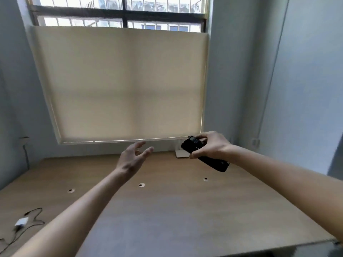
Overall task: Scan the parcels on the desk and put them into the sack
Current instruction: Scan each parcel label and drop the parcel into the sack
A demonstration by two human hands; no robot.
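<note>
Scanner [204,153], right of centre: black. Desk [167,210], lower frame: light brown wood grain. Roller blind [120,84], centre: plain cream. Walls [306,71]: pale blue-grey. Adapter [21,221], lower left: white, with black cable [35,216].

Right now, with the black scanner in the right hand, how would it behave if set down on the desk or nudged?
The black scanner looks rigid, so it probably won't flex. The right hand wraps it alone, so it is likely light. Its long, flattish body should lie flat on the desk and slide rather than roll; the smooth wood offers little grip.
</note>
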